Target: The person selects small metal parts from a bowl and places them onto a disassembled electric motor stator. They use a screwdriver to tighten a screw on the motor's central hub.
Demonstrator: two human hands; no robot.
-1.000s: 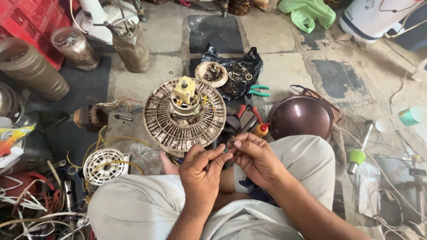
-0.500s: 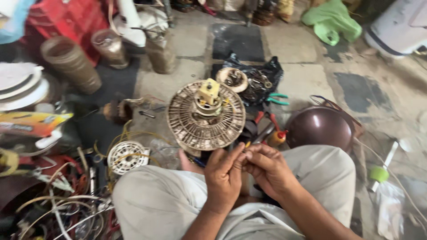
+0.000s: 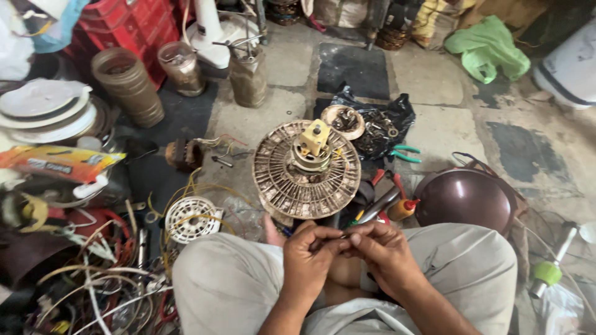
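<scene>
1. Metal, small and thin — a wire end or pin (image 3: 343, 236), hard to tell which — sits pinched between both hands above the lap.
2. Left hand (image 3: 310, 251) and right hand (image 3: 382, 251): each grip narrow, fingertips closed on it.
3. Step in hand looks like twisting or stripping; fine, steady pressure is called for.
4. Just ahead on the floor lies the round fan motor winding (image 3: 306, 169).

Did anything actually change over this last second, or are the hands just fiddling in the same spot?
Very little changed. The left hand and right hand stay pressed together over the lap, fingertips pinching something small that I cannot make out. Mostly the camera drifted, bringing more of the tangled wires on the left into view. The round fan motor, brown dome cover and green-handled pliers lie where they were.
</scene>
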